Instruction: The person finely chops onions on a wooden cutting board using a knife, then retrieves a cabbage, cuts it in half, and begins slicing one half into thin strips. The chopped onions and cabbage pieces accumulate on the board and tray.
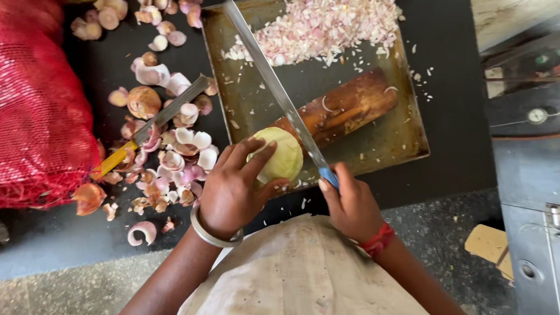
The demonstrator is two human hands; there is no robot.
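Dark and flat, the surface [452,108] carries one metal tray [410,140] set slightly askew, its near edge close to the surface's front edge. On the tray lie one brown wooden block [352,102] and, at the far end, one heap of chopped onion [325,22]. One pale green cabbage [283,154] sits at the tray's near edge, against the end of the block.

Two hands are at work. The left hand [234,187] is curled over the cabbage, fingers spread across its near side and holding it; a metal bangle circles that wrist. The right hand [350,205] is closed around the blue handle of one long knife [271,80], whose blade runs diagonally across the tray and rests against the cabbage's right side.

Left of the tray, onion peels [181,158] lie scattered too thickly to count — a second knife [161,118], yellow-handled, lies among them. One red mesh sack [30,104] fills the left edge. Open room remains only on the dark strip right of the tray.
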